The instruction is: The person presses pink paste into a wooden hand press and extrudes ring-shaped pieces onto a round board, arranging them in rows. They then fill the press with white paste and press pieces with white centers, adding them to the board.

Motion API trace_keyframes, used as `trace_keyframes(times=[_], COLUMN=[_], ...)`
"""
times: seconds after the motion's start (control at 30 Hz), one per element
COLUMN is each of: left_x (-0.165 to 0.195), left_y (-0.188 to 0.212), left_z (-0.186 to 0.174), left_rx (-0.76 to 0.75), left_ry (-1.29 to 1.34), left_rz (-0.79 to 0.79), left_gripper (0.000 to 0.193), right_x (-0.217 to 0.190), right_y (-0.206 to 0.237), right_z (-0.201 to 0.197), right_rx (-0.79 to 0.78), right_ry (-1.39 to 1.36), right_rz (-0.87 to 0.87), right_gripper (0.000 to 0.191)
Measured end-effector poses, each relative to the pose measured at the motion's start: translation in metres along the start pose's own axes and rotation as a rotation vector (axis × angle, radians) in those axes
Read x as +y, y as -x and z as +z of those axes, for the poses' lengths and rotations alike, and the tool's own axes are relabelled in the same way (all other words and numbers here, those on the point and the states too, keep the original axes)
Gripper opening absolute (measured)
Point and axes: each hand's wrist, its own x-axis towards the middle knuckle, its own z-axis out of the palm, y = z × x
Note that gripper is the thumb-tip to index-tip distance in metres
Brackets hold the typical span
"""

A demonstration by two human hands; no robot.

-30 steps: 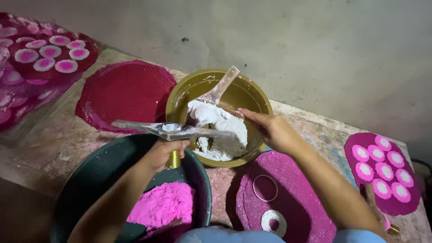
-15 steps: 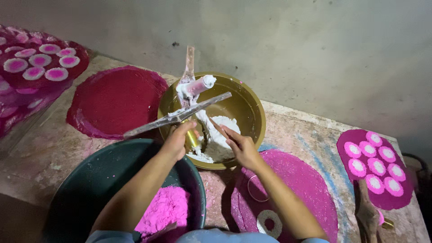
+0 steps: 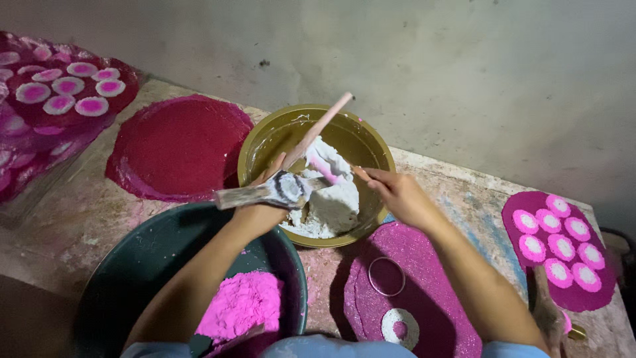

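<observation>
Left hand [image 3: 265, 199] grips tool [image 3: 265, 193]; right hand [image 3: 397, 195] over bowl [image 3: 265, 142].

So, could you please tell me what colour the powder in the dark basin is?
Bright pink powder, seen in the head view.

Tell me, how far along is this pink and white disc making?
Done: finished pink-and-white discs fill the mat at right, more at far left. In hand: the left hand holds a paddle and a stick over the bowl of white paste, right hand helping. Left: only one disc and a ring lie on the near mat; the red mat is bare.
</observation>
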Motion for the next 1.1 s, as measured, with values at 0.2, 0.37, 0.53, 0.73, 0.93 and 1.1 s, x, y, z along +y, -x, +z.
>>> trace_keyframes(times=[0.2, 0.37, 0.53, 0.73, 0.93, 1.1], left_x=[0.021, 0.014, -0.001, -0.008, -0.008, -0.011], left_y=[-0.007, -0.005, 0.001, 0.009, 0.012, 0.007], left_z=[-0.003, -0.005, 0.0, 0.005, 0.001, -0.017], left_rx=[0.082, 0.097, 0.055, 0.093, 0.025, 0.132], left_ry=[0.272, 0.401, 0.305, 0.194, 0.285, -0.231], left_rz=[-0.113, -0.111, -0.071, -0.041, -0.26, 0.082], left_gripper=[0.084, 0.075, 0.076, 0.072, 0.09, 0.081], right_x=[-0.037, -0.038, -0.041, -0.047, -0.054, -0.069], right_y=[0.017, 0.013, -0.001, 0.005, 0.012, 0.01], right_z=[0.03, 0.019, 0.003, 0.002, 0.006, -0.028], right_rx=[0.38, 0.213, 0.34, 0.25, 0.196, -0.047], right_ry=[0.164, 0.486, 0.333, 0.223, 0.18, 0.029], right_rz=[-0.312, -0.324, -0.343, -0.192, -0.164, -0.34], right_gripper=[0.037, 0.062, 0.04, 0.039, 0.04, 0.033])
